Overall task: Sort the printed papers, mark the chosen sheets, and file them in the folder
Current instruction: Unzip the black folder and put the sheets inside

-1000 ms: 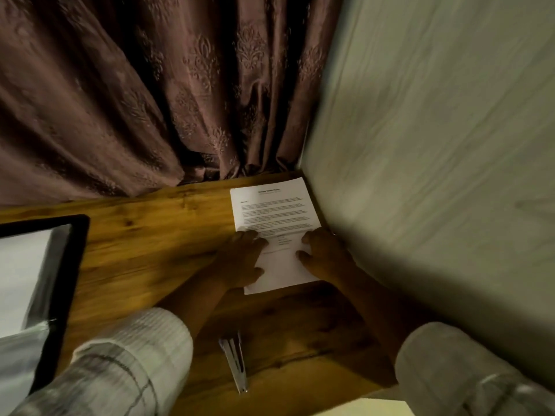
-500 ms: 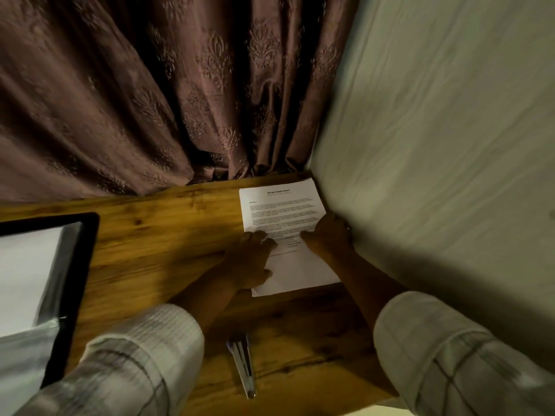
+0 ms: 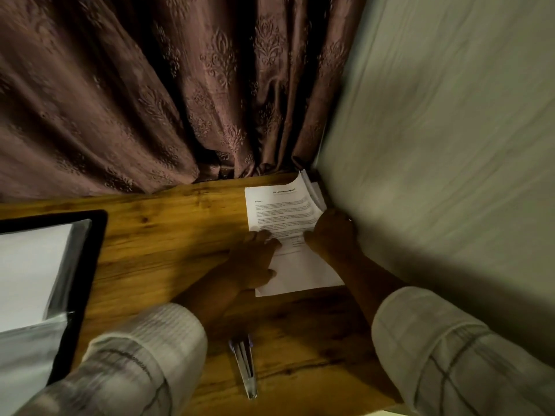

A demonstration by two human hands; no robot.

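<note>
One stack of papers (image 3: 285, 211), sheets within too close to count. Two hands on it: left hand (image 3: 255, 259), right hand (image 3: 333, 235). One folder (image 3: 87, 265) well left of the stack, with one white sheet (image 3: 27, 271) inside. Nearer than the stack, pens (image 3: 244, 367), seemingly two, blurred. One table (image 3: 168, 235), one curtain (image 3: 150, 100).

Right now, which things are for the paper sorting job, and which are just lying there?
For the job: printed papers, pen, folder.
Just there: curtain, pale surface on the right.
</note>
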